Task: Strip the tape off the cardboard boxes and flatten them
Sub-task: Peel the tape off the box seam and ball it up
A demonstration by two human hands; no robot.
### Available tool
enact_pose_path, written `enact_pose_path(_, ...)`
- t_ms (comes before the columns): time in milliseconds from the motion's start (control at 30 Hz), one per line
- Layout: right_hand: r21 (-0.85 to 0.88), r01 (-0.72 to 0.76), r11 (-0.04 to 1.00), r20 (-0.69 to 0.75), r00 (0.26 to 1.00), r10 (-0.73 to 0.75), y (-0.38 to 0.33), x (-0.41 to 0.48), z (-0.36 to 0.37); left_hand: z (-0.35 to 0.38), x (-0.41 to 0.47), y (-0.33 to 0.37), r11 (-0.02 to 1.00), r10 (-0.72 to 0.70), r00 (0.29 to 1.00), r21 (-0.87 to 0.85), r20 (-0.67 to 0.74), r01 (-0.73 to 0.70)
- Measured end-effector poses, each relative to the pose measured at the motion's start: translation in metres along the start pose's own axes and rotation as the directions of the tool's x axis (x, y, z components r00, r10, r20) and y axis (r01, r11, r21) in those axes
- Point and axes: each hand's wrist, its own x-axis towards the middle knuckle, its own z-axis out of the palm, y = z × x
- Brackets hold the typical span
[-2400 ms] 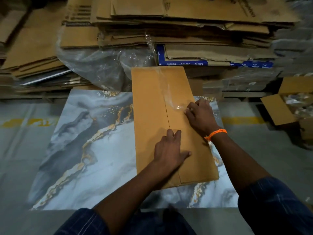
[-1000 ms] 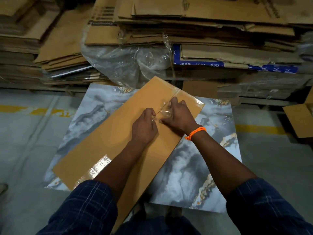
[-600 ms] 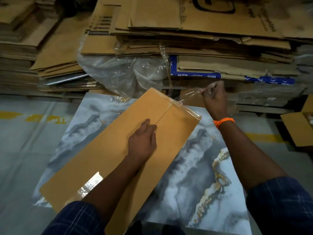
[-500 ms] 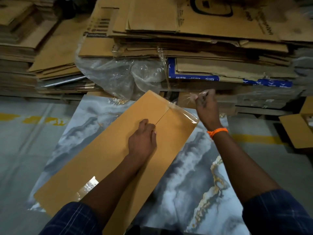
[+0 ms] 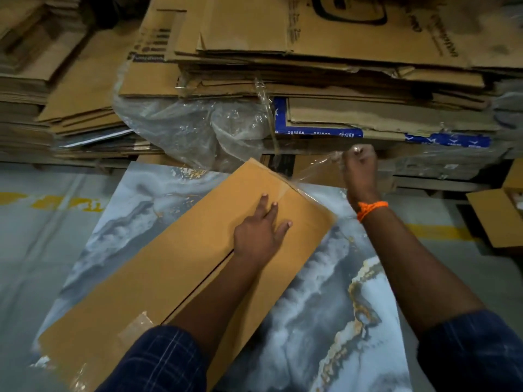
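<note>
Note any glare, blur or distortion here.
Head view: dim, warm light; glare glints on the plastic wrap and the tape; the right hand gripping it looks slightly blurred; the wide lens bows the cardboard stacks, which go soft toward the corners.

Near end of box [image 5: 158,273] beneath sleeve [image 5: 158,360]

One head cam, wide-angle, faces fwd/down over box [image 5: 175,267], close; cardboard stacks [image 5: 339,43] beyond.

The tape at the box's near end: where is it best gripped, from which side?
Take the tape probably by its ragged end on top of the cardboard box, beside the seam: pick from above, peel toward yourself, as it seems to wrap over the near edge.
</note>
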Motion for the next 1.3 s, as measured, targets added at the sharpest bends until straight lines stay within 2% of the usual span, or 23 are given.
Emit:
enact_pose_path(100, -0.133, 0.046, 0.990, -0.008, 0.999, -0.048, -0.005, 0.025, 0.002, 0.007, -0.004, 0.004, 1.000, 0.004, 1.000, -0.005, 0.010, -0.004)
enact_pose_path(167, -0.236, 0.129, 0.963, -0.014, 0.991, -0.136, -0.003, 0.025, 0.002, 0.005, -0.002, 0.004, 1.000, 0.006, 1.000, 0.009, 0.018, -0.006)
enact_pose_path(233, -0.360, 0.284, 0.889, 0.126, 0.959, -0.255, -0.001, 0.016, -0.002, 0.001, 0.000, 0.004, 1.000, 0.022, 0.999, 0.018, 0.027, -0.022)
enact_pose_path(300, -0.469, 0.484, 0.739, 0.400, 0.862, -0.311, -0.004, -0.004, -0.009, -0.005, 0.004, 0.005, 1.000, 0.023, 0.998, -0.015, 0.050, -0.023)
enact_pose_path(367, -0.446, 0.653, 0.611, 0.642, 0.710, -0.290, -0.011, -0.039, -0.015, -0.013, 0.010, 0.006, 0.991, -0.006, 0.998, -0.135, 0.066, 0.015)
enact_pose_path(433, -0.333, 0.736, 0.589, 0.796, 0.554, -0.242, -0.021, -0.080, -0.021, -0.020, 0.015, 0.008, 0.956, -0.009, 1.000, -0.293, 0.025, 0.016)
enact_pose_path(467, -0.283, 0.735, 0.616, 0.842, 0.498, -0.208, -0.023, -0.096, -0.024, -0.022, 0.016, 0.011, 0.931, 0.010, 1.000, -0.365, -0.023, -0.018)
enact_pose_path(533, -0.233, 0.748, 0.622, 0.893, 0.417, -0.167, -0.021, -0.117, -0.026, -0.026, 0.014, 0.017, 0.899, 0.093, 0.990, -0.418, -0.103, -0.128)
enact_pose_path(567, -0.236, 0.762, 0.603, 0.901, 0.404, -0.158, -0.020, -0.121, -0.026, -0.027, 0.015, 0.018, 0.899, 0.139, 0.986, -0.405, -0.095, -0.166)
enact_pose_path(633, -0.278, 0.771, 0.573, 0.868, 0.458, -0.195, -0.017, -0.120, -0.027, -0.024, 0.021, 0.016, 0.901, 0.191, 0.981, -0.389, -0.038, -0.191)
enact_pose_path(733, -0.386, 0.791, 0.475, 0.711, 0.583, -0.393, -0.012, -0.119, -0.037, -0.016, 0.027, 0.022, 0.820, 0.098, 0.967, -0.531, -0.236, -0.213)
enact_pose_path(800, -0.447, 0.769, 0.458, 0.570, 0.639, -0.517, -0.012, -0.127, -0.050, -0.009, 0.028, 0.034, 0.776, -0.003, 0.964, -0.609, -0.267, -0.166)
enact_pose_path(833, -0.452, 0.719, 0.528, 0.453, 0.694, -0.559, -0.017, -0.132, -0.059, -0.006, 0.030, 0.037, 0.744, -0.101, 0.969, -0.664, -0.226, -0.078)
enact_pose_path(900, -0.345, 0.555, 0.757, 0.108, 0.825, -0.556, -0.032, -0.136, -0.083, -0.009, 0.036, 0.031, 0.641, -0.334, 0.937, -0.754, -0.103, 0.146)
enact_pose_path(933, -0.301, 0.510, 0.806, -0.034, 0.839, -0.544, -0.038, -0.131, -0.096, -0.015, 0.038, 0.026, 0.623, -0.370, 0.926, -0.759, -0.074, 0.188)
enact_pose_path(967, -0.303, 0.486, 0.820, -0.087, 0.843, -0.531, -0.038, -0.122, -0.105, -0.019, 0.041, 0.022, 0.620, -0.364, 0.930, -0.758, -0.052, 0.201)
enact_pose_path(1033, -0.426, 0.421, 0.801, 0.062, 0.896, -0.439, -0.020, -0.103, -0.109, -0.031, 0.047, 0.025, 0.533, -0.354, 0.934, -0.811, 0.045, 0.241)
enact_pose_path(1100, -0.556, 0.360, 0.749, 0.279, 0.930, -0.239, 0.010, -0.091, -0.091, -0.042, 0.048, 0.040, 0.310, -0.389, 0.891, -0.878, 0.233, 0.365)
enact_pose_path(1167, -0.650, 0.387, 0.654, 0.431, 0.896, -0.102, 0.038, -0.086, -0.062, -0.042, 0.048, 0.048, 0.106, -0.387, 0.842, -0.889, 0.377, 0.446)
enact_pose_path(1233, -0.701, 0.431, 0.569, 0.500, 0.865, -0.040, 0.058, -0.084, -0.035, -0.038, 0.045, 0.048, 0.046, -0.384, 0.828, -0.888, 0.408, 0.458)
enact_pose_path(1300, -0.735, 0.480, 0.478, 0.515, 0.855, -0.066, 0.065, -0.079, -0.020, -0.038, 0.040, 0.050, 0.072, -0.389, 0.840, -0.897, 0.378, 0.437)
